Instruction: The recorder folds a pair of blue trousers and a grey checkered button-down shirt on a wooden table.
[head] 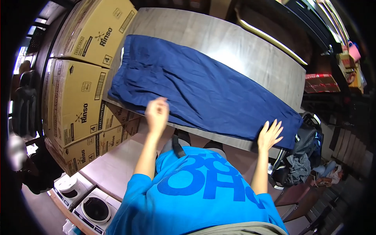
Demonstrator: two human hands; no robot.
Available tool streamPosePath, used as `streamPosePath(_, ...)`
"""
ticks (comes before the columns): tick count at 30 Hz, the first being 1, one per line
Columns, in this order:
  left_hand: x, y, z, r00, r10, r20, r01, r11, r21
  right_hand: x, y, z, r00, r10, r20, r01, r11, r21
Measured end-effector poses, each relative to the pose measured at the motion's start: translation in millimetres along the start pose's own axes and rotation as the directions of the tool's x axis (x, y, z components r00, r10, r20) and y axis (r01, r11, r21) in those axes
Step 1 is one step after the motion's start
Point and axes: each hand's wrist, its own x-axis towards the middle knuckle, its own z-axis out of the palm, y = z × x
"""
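Navy blue trousers (194,85) lie lengthwise across a grey wood-grain table (188,23). Their gathered elastic waistband (119,75) is at the left, and the legs run to the right, with creases over the middle. Over the near edge of the cloth, below the waistband, is my left hand (157,114); it is blurred with curled fingers, and whether it pinches any fabric is unclear. My right hand (268,136) rests on the near side of the leg end, palm down and fingers spread.
Stacked Rinso cartons (85,102) stand against the table's left end. Beyond the right end sit a black bag (307,141) and a crumpled dark plastic bag (298,167). Front-loading washers (95,208) are at lower left. A seated person (329,174) is far right.
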Motion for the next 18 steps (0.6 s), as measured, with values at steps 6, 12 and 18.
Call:
streamPosePath(6,132.2,-124.0,-146.7,0.893,-0.021,-0.449,0.28,0.806,0.521,-29.7,-34.4,36.4,0.986,0.137,0.094,-0.145,0.985,0.089)
streamPosePath(12,185.0,-122.6,-185.9,0.895,-0.409,0.177,0.367,0.902,0.228,-17.3,-27.4,27.5,0.95,0.156,0.269,-0.186,0.979,0.089)
streamPosePath(18,187.6,-110.9,-183.3,0.961,-0.237,0.143,0.131,0.845,0.519,-13.5,-28.4,26.1,0.916,0.193,0.353,-0.236,0.968,0.085)
